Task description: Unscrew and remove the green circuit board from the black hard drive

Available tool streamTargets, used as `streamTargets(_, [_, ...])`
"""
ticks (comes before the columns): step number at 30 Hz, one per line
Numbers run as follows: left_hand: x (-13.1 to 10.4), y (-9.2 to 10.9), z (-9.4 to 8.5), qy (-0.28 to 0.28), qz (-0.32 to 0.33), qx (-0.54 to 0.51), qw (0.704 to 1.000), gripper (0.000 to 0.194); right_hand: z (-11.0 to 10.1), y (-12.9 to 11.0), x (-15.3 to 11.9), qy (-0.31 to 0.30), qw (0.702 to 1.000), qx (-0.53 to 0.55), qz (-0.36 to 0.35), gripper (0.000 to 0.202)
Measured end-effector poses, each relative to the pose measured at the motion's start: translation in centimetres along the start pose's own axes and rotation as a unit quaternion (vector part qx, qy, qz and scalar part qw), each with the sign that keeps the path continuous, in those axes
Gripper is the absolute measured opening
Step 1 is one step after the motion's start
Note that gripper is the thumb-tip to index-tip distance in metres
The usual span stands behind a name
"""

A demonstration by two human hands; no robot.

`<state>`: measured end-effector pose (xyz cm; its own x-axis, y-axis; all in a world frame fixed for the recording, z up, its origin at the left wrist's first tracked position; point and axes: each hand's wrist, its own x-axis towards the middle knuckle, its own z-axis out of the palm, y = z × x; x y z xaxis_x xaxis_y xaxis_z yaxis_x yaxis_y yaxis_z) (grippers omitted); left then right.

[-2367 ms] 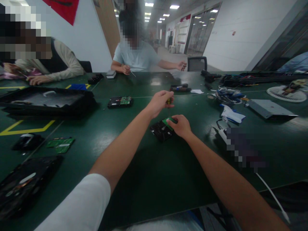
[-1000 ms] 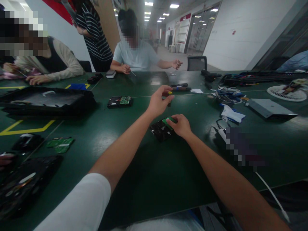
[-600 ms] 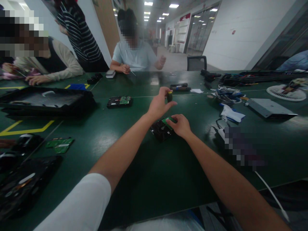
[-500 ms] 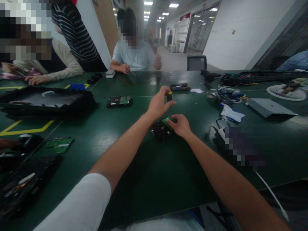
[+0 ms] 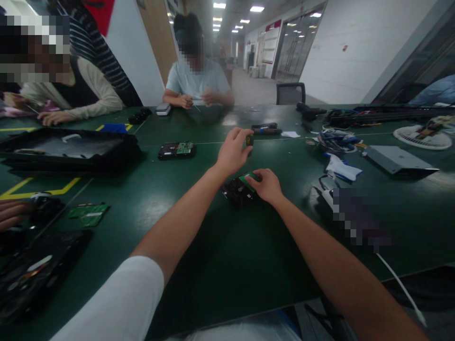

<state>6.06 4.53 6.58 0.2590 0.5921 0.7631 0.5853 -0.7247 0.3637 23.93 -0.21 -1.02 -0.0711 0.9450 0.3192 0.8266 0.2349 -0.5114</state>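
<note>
A hard drive [image 5: 235, 193] with a green circuit board [image 5: 247, 179] on its upper side lies on the table in front of me. My right hand [image 5: 267, 185] is closed on its right edge, the thumb pressing on the board. Above and beyond the drive, my left hand [image 5: 233, 150] pinches a screwdriver [image 5: 250, 139] by its short dark handle, which has a yellow mark. The lower part of that tool is hidden, so I cannot tell whether it touches the drive.
Another hard drive [image 5: 177, 149] lies farther left, near a black tray [image 5: 121, 154]. Loose green boards [image 5: 89, 214] and a co-worker's hand [image 5: 13, 215] are at left. Bundled cables [image 5: 337, 139], a metal case [image 5: 400, 158] and a white cord [image 5: 401, 289] are at right.
The screwdriver handle has turned and tilted in my left hand, its yellow end now facing me. My right hand and the drive have stayed put. A co-worker's hand has come in at left.
</note>
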Motion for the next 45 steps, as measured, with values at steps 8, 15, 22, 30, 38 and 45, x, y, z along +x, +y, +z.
streamTargets(8, [0.1, -0.2, 0.4, -0.026, -0.02, -0.01, 0.999, 0.047, 0.1, 0.2, 0.1, -0.007, 1.0, 0.001, 0.004, 0.042])
streamTargets(15, [-0.1, 0.0, 0.6, -0.019, -0.052, -0.037, 0.998, 0.054, -0.1, 0.0, -0.1, -0.002, 1.0, 0.005, -0.001, 0.038])
streamTargets(22, [0.0, 0.4, -0.1, -0.021, -0.023, -0.029, 0.999, 0.043, -0.1, -0.1, 0.0, -0.002, 1.0, 0.003, -0.001, 0.039])
streamTargets(30, [-0.1, 0.0, 0.6, -0.01, -0.048, -0.047, 0.998, 0.046, 0.0, 0.1, 0.0, 0.0, 1.0, 0.012, -0.002, 0.039])
streamTargets(38, [-0.1, -0.1, 0.9, 0.024, -0.079, -0.076, 0.994, 0.041, 0.2, 0.3, 0.1, 0.001, 1.0, 0.006, 0.003, 0.041])
streamTargets(45, [0.1, 0.4, 0.2, 0.009, -0.041, -0.031, 0.999, 0.038, 0.1, 0.1, 0.0, 0.0, 1.0, -0.002, -0.002, 0.039])
